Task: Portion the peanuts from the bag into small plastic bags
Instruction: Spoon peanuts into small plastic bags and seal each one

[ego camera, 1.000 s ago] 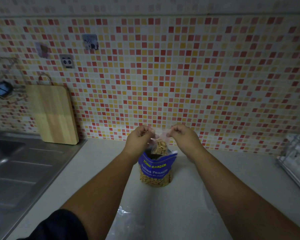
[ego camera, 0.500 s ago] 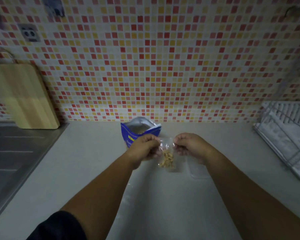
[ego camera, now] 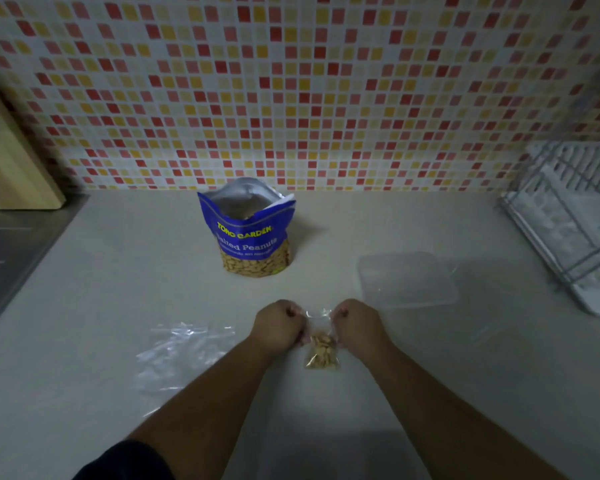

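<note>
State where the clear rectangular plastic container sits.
Head view: the clear container lies right of centre on the counter, between the blue foil peanut bag and the white wire dish rack.

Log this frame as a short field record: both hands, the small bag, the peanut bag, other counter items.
left hand: pinches the small bag at its top left edge
right hand: pinches its top right edge
small bag: clear, peanuts in its bottom; seal state unclear
peanut bag: blue, upright, top open, behind the hands
clear container: on the counter, right of the hands
loose plastic: flat on the counter, left of the left forearm
dish rack: right edge
</note>
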The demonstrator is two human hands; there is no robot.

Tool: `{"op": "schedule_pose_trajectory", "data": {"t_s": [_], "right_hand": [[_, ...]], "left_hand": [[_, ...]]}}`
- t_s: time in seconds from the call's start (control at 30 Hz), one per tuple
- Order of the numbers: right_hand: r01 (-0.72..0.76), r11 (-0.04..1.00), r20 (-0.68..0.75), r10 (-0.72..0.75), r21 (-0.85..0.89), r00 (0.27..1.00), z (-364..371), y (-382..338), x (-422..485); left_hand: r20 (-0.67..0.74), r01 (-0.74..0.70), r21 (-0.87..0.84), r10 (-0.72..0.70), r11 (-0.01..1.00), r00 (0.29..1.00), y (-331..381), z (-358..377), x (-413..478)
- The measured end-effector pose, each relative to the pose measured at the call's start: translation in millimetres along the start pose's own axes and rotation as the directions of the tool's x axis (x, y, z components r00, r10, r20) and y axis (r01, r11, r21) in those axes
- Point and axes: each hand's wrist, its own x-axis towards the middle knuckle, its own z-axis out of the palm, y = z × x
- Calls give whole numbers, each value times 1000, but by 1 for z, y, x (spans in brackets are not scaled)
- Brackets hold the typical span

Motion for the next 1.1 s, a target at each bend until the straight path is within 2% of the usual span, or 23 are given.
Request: {"op": "schedule_pose_trajectory", "data": {"t_s": [0.1,0.2,0.33,0.5,0.6,0.67,0.73,0.83,0.9,0.97,1.1], "right_hand": [[46,997,-105,-52,-61,993,3,2,-1],[36,998,-123,-43,-54,991,7,4,1],[15,998,-156,-24,-57,987,9,6,1],[-33,999,-180,27,-34,983,9,2,-1],[103,993,-224,-112,-48,968,7,-23,-5],[165,986,-164,-168,-32,972,11,-37,-3],[247,968,-39,-248,-32,968,21,-55,-3],[312,948,175,-297,-64,939,40,-79,-6],[354,930,239,-322,-104,916,55,-85,-7],[379,915,267,-335,-136,904,66,-89,-10],[378,915,299,-325,-139,897,81,-91,-12]], "left_hand": [[-104,-59,210,83,976,991,3,3,2],[-148,-54,281,99,958,984,2,6,3],[-171,-20,275,69,961,983,-2,8,5],[-125,-18,247,51,969,991,-2,2,6],[-221,-31,244,86,969,971,0,-35,4],[-245,-2,326,87,945,966,-5,-58,11],[-196,2,434,93,901,976,-14,-85,8],[35,-50,669,36,742,999,-27,-111,1],[111,-91,771,8,630,994,-37,-114,0],[132,-131,823,39,552,990,-46,-114,2],[158,-191,783,108,592,982,-47,-112,2]]}}
